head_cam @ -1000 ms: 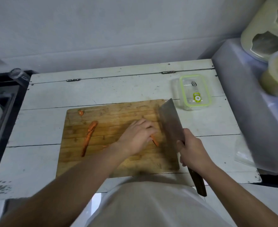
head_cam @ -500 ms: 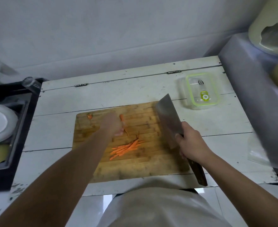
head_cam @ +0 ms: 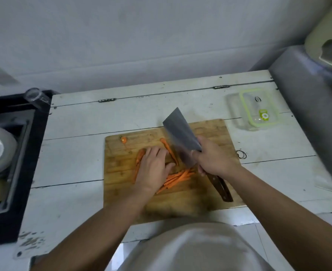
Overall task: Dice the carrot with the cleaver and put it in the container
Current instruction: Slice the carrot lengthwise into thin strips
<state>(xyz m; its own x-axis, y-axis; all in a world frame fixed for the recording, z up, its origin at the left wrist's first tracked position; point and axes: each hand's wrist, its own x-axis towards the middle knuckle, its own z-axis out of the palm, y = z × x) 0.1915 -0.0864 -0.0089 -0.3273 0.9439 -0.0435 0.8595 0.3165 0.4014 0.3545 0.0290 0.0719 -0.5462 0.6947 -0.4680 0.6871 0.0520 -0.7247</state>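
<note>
a carrot piece (head_cam: 140, 155) is being pressed flat mid-board by the left hand (head_cam: 153, 169), fingers straight. the cleaver (head_cam: 181, 137) is being gripped by the right hand (head_cam: 214, 159). the container (head_cam: 259, 109) is sitting clear beyond the cutting board's (head_cam: 122, 184) far right corner.

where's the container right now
In the head view, the container sits at the far right of the white table, beyond the cutting board's far right corner, lid on.

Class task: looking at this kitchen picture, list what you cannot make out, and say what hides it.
- Carrot piece, head view: mostly under the left hand.
- Cleaver edge: whether it touches the board is hidden by the blade and the right hand.
- Container: the print on its lid is too small to read.
</note>
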